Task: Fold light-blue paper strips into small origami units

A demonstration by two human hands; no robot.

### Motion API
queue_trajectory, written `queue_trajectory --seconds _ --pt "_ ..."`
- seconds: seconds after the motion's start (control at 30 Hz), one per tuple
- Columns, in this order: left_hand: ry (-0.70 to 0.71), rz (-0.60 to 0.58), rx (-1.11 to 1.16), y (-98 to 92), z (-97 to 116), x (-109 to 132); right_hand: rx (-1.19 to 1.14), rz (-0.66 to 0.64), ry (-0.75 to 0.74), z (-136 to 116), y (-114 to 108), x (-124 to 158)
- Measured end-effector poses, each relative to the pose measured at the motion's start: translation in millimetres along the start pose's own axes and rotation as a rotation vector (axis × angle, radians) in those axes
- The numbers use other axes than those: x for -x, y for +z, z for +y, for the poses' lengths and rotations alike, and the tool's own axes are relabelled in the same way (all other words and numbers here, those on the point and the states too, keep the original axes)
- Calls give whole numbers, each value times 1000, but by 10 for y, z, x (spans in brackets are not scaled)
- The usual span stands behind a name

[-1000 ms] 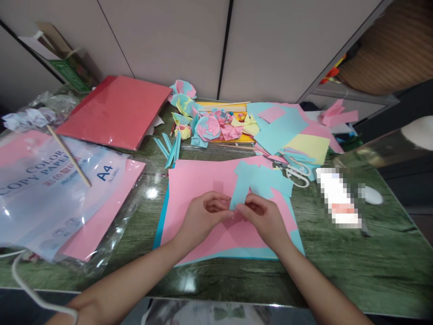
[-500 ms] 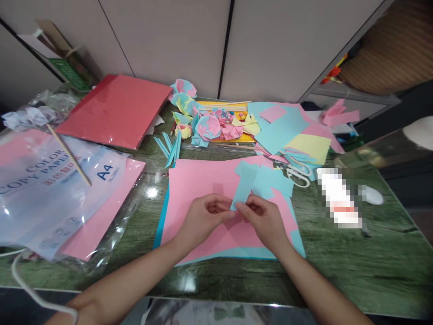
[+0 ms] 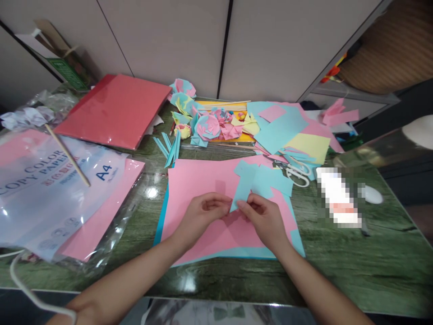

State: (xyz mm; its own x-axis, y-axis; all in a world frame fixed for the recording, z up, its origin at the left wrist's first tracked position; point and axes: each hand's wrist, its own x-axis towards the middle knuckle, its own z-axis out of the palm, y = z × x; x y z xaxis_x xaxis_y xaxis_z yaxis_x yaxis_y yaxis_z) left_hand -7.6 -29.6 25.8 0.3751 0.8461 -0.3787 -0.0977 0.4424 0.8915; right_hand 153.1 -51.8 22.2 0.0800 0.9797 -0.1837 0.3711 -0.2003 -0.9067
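Note:
Over a pink sheet of paper [image 3: 192, 180], my right hand [image 3: 265, 214] pinches the near end of a light blue paper strip [image 3: 244, 187] between thumb and fingers. My left hand [image 3: 206, 212] is closed at the strip's left edge, its thumb and fingertips meeting the paper near the lower corner. Whatever lies inside the curled left fingers is hidden. Cut light blue paper pieces [image 3: 267, 180] lie just beyond the right hand. White-handled scissors [image 3: 299, 176] rest to the right of them.
Folded paper flowers [image 3: 208, 127] crowd the back, with narrow blue strips [image 3: 171, 146] beside them. A red paper pack [image 3: 117, 110] and a plastic copy-paper bag [image 3: 67, 189] with a stick [image 3: 69, 155] occupy the left. Right are loose coloured sheets [image 3: 284, 124] and a white mouse [image 3: 372, 194].
My left thumb has drawn back slightly to the left from the strip's lower end. My right hand keeps its pinch almost unmoved.

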Motion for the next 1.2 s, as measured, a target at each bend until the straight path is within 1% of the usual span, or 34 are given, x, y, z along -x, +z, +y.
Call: queue_trajectory --seconds 0.1,0.23,0.37,0.8,0.93,1.2 --pt "6 -15 24 -12 12 4 -8 -8 2 14 -6 -6" --pt "4 -18 -38 -1 -7 -9 -20 -14 -11 22 -6 -5" --pt "-3 -26 -50 6 -26 -21 -29 -16 -3 14 -6 3" --pt "-44 1 -61 38 30 3 -20 -3 14 -14 -11 4" --pt "-28 3 -79 43 45 13 -39 -6 21 -4 -12 2" --pt "55 27 -133 62 17 24 -40 -6 3 -7 12 9"
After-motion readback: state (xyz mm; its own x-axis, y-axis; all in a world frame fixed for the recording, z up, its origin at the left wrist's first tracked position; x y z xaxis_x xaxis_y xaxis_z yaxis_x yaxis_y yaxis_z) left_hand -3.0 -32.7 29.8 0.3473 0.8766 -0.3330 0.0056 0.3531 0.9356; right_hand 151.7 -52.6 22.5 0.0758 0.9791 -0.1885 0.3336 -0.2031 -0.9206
